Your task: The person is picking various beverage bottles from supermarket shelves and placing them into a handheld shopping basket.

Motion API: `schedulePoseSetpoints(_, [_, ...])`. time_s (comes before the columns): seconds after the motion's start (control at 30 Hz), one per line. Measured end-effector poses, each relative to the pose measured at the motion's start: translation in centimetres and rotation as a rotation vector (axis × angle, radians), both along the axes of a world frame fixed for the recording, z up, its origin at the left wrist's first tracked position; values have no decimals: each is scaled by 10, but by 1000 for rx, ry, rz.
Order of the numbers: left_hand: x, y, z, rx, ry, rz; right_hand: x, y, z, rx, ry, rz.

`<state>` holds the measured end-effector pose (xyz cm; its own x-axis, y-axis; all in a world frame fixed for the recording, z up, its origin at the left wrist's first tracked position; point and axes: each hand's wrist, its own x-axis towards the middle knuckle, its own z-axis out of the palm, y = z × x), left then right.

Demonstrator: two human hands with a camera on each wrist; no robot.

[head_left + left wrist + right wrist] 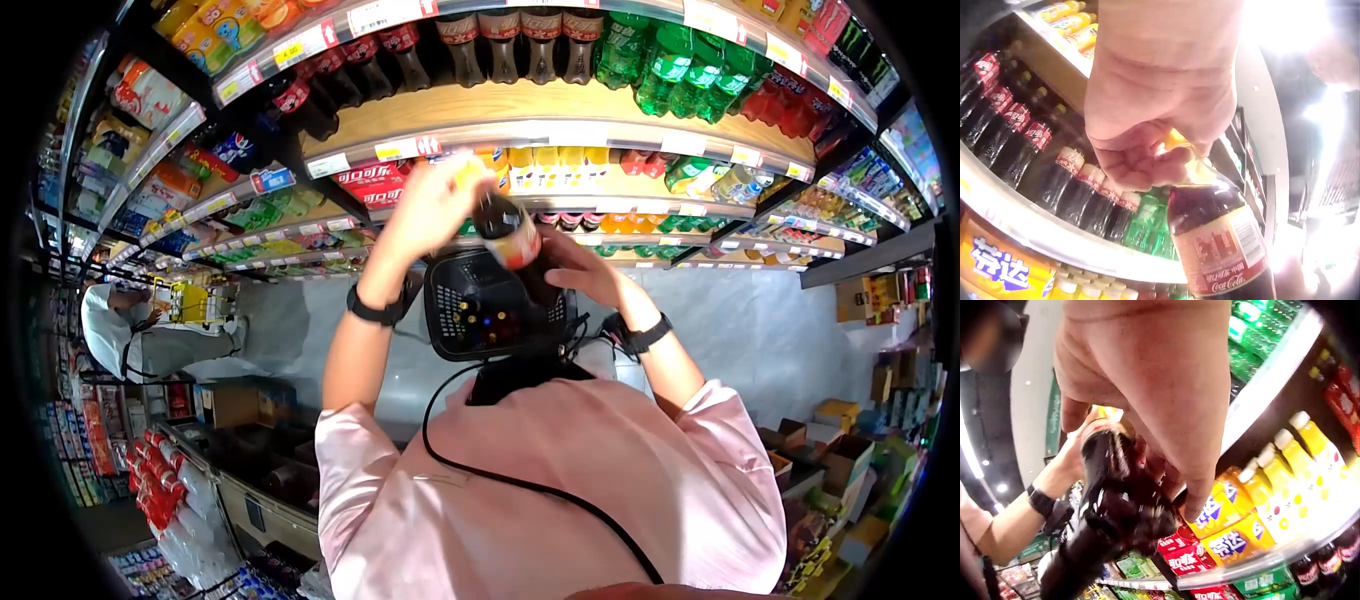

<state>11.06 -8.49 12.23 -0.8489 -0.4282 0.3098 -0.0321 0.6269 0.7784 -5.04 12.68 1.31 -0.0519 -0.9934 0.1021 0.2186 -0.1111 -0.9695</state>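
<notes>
A Coca-Cola bottle (pixel 515 240) with dark cola and a red and cream label is held tilted in front of the shelves, over a black shopping basket (pixel 432 315). My left hand (pixel 437 205) grips it at the neck; in the left wrist view the curled fingers (pixel 1138 165) surround the yellow cap. My right hand (pixel 585 272) holds the bottle's lower end. Between thumb and fingers of that hand, the dark bottle (pixel 1110 465) shows in the right wrist view. Several capped bottles (pixel 480 325) lie inside the basket.
Cola bottles (pixel 500 45) and green bottles (pixel 690 70) line the upper shelf (pixel 450 105). Red cartons (pixel 370 180) and yellow-orange drinks fill the shelf below. A person (pixel 125 330) with a yellow cart stands at the left. A black cable (pixel 500 485) runs over the pink shirt.
</notes>
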Motion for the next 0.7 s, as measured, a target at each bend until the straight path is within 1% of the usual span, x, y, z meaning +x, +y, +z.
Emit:
schedulePoseSetpoints(0.07, [-11, -5, 23, 206, 113, 82, 13, -11, 22, 18, 260, -128])
schedulePoseSetpoints(0.1, [-15, -11, 30, 273, 104, 88, 19, -14, 29, 33, 212, -202])
schedulePoseSetpoints(0.13, [-18, -18, 32, 342, 96, 96, 21, -22, 23, -2, 179, -228])
schedulePoseSetpoints(0.17, [-22, -28, 30, 313, 102, 102, 26, -22, 29, 16, 109, -212])
schedulePoseSetpoints(0.2, [-28, -32, 28, 339, 163, 102, 31, -22, 41, 33, 40, -198])
schedulePoseSetpoints(0.27, [-26, -34, 33, 421, 114, 134, 39, -21, 51, 42, 26, -217])
schedulePoseSetpoints(0.33, [-25, -33, 38, 441, 109, 134, 43, -20, 54, 47, -61, -213])
schedulePoseSetpoints(0.53, [-23, -26, 45, 490, 148, 106, 48, -17, 73, 55, -44, -212])
schedulePoseSetpoints(0.6, [-21, -27, 41, 504, 163, 103, 50, -16, 70, 63, -56, -211])
schedulePoseSetpoints(0.7, [-20, -32, 38, 471, 163, 42, 54, -19, 56, 26, -42, -262])
